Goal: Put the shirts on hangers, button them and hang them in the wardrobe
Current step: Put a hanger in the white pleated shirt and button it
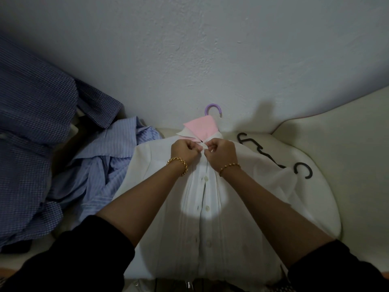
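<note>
A white shirt (195, 218) with a pink collar lies front-up on a cream seat, its placket running down the middle with several white buttons showing. A purple hanger hook (213, 108) sticks out above the collar; the hanger's body is hidden inside the shirt. My left hand (185, 150) and my right hand (221, 150) meet just below the collar, fingers curled, each pinching an edge of the placket at the top button. Both wrists wear gold bracelets.
A light blue striped shirt (111, 165) and a dark blue checked shirt (31, 123) are heaped at the left. Black hangers (303, 169) lie on the cream seat (347, 165) at the right, partly under the white sleeve. A grey wall (200, 49) stands behind.
</note>
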